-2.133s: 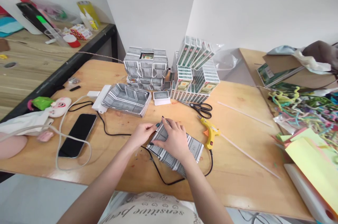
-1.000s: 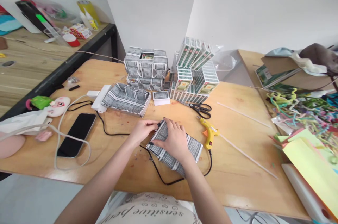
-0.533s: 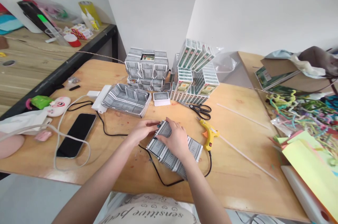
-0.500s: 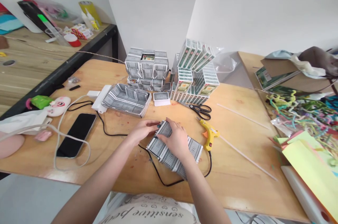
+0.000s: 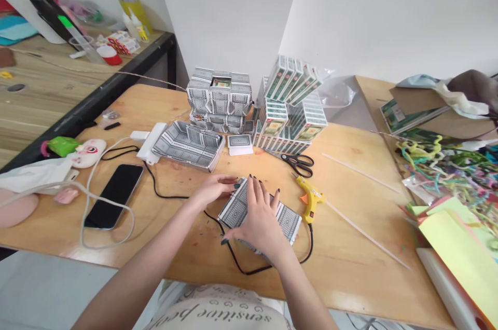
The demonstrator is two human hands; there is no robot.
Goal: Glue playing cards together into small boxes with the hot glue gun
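Note:
A flat panel made of grey-patterned playing cards (image 5: 290, 220) lies at a slant on the table near me. My left hand (image 5: 216, 190) is at its upper left edge, thumb and fingers closed on the corner. Over the middle of the panel, my right hand (image 5: 260, 221) rests palm down with fingers spread and thumb stretched out to the left. It covers much of the cards. Just right of the panel lies a yellow glue gun (image 5: 311, 197), its black cord looping below the panel. Black-handled scissors (image 5: 298, 163) lie beyond it.
Behind my hands are a card-covered tray (image 5: 187, 148), a card stack (image 5: 240, 144), a card-built box (image 5: 220, 94) and piled green card boxes (image 5: 274, 120). A phone (image 5: 114, 196) and white cable lie left. Glue sticks (image 5: 368, 234), yellow paper (image 5: 459, 247) and pipe cleaners (image 5: 459, 164) are right.
My right hand has spread its fingers and moved its thumb down and left across the panel. The left hand stays at the corner. The view has shifted slightly.

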